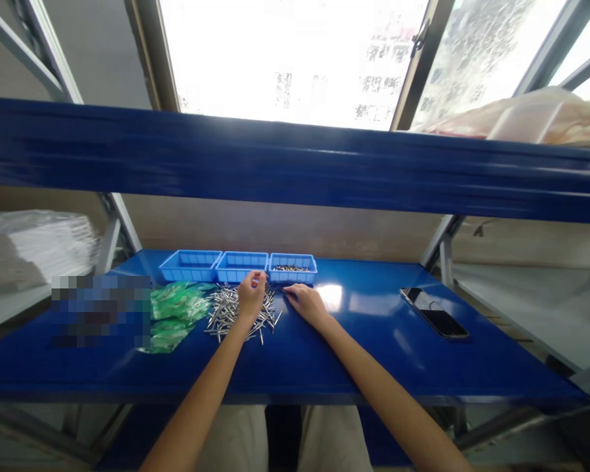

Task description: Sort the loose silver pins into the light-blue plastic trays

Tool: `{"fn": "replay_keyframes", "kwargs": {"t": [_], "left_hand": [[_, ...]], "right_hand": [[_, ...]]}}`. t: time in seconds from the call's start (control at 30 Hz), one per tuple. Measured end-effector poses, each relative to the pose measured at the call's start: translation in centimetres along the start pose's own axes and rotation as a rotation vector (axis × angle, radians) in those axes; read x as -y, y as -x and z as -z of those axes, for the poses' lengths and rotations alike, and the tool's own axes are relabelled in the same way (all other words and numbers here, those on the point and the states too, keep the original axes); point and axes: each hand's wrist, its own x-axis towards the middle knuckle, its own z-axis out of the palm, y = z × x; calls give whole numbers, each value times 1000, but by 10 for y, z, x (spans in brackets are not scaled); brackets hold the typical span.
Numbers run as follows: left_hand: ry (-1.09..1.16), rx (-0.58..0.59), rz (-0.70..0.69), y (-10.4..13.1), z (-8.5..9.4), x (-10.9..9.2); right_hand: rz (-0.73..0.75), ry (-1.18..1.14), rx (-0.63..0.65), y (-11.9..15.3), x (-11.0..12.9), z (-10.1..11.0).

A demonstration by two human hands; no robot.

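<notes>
Over metal pins point(226, 313) heaped on the blue table point(305, 373), hold left hand point(252, 295), grip curled; rest right hand point(309, 303) just beside them, grip drawn together. Cannot tell of anything pinched in either.

Daylight enters through the window point(295, 62) at top center, overexposed to near-white. Glare: a bright reflection on the blue tabletop point(368, 354), right of center. The shelf beam point(295, 167) across the upper frame is darker, its underside region dim. Straight edges appear slanted toward the sides; fine detail is soft; a pixelated patch covers the left.
</notes>
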Motion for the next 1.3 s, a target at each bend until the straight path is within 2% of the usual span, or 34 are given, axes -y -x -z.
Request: {"fn": "replay_keyframes", "kwargs": {"t": [0.17,0.33,0.53,0.63,0.7,0.77,1.0,1.3], "left_hand": [[-32,24,-46,2,-3,-1],[-47,45,-70,2,-5,-2],[-86,41,-161,2,-10,-1],[-79,19,-178,3,-9,-1],[-69,-3,-173,4,-6,-2],[-53,-13,-159,5,-3,-3],[11,-6,-109,3,1,-2],[-1,-4,-104,2,3,0]], "right_hand": [[-207,-12,-53,0,-2,-4],[-263,-45,-52,1,0,-4],[-238,47,-56,0,4,-1],[-115,69,-73,2,6,-2],[-4,71,-43,3,6,-3],[48,63,-5,4,6,-4],[-13,-51,4,5,1,-7],[-78,-117,-49,3,-2,-4]]}}
